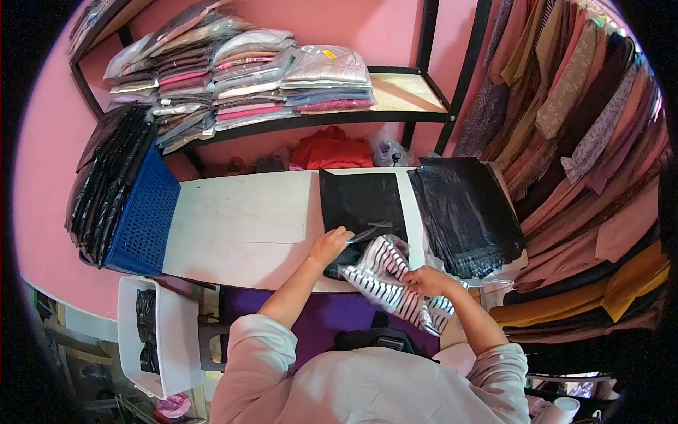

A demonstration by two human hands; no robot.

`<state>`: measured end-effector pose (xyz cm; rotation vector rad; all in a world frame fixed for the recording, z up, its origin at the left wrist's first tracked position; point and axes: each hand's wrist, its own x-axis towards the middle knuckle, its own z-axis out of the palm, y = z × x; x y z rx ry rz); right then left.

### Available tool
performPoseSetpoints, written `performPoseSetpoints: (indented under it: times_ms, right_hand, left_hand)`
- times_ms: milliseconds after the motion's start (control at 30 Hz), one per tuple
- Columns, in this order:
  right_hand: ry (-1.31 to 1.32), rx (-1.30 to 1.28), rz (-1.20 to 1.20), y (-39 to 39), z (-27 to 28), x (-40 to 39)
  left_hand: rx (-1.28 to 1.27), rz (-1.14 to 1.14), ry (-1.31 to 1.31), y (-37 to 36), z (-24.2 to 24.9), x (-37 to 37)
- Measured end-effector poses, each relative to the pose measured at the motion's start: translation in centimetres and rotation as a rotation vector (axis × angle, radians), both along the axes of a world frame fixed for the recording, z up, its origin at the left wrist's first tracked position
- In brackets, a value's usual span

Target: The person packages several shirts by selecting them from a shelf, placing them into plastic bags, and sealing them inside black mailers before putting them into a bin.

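The left hand (329, 244) lies at the near edge of the white surface (240, 226), fingers pinched on the open mouth of a black bag (360, 201) that lies flat on the surface and reaches to its far edge. The right hand (426, 281) is closed around a folded striped garment (387, 272) in clear wrapping, held just over the near edge with one end touching the mouth of the bag. A pile of black bags (466, 212) covers the right end of the surface. A blue basket (145, 215) stuffed with more black bags stands at the left end. Behind, a shelf (395, 95) carries stacks of packed clothes (240, 74), and hanging clothes (579, 120) fill the right side
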<state>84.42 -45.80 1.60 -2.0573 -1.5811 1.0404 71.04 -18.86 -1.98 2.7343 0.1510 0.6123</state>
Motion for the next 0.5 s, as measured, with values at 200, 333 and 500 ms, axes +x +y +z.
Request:
performPoseSetpoints:
  times_ms: [200,333,500]
  right_hand:
    - [-0.222,-0.017,-0.152,0.2,-1.0,-0.2]
    - [-0.244,-0.032,-0.182,1.0,0.5,-0.7]
    - [-0.307,-0.064,-0.242,2.0,1.8,-1.3]
  left_hand:
    - [-0.152,-0.017,-0.017,0.3,-0.9,0.1]
    - [-0.275,-0.014,-0.016,-0.6,0.7,0.2]
    - [-0.322,0.002,-0.065,-0.5,0.1,0.8]
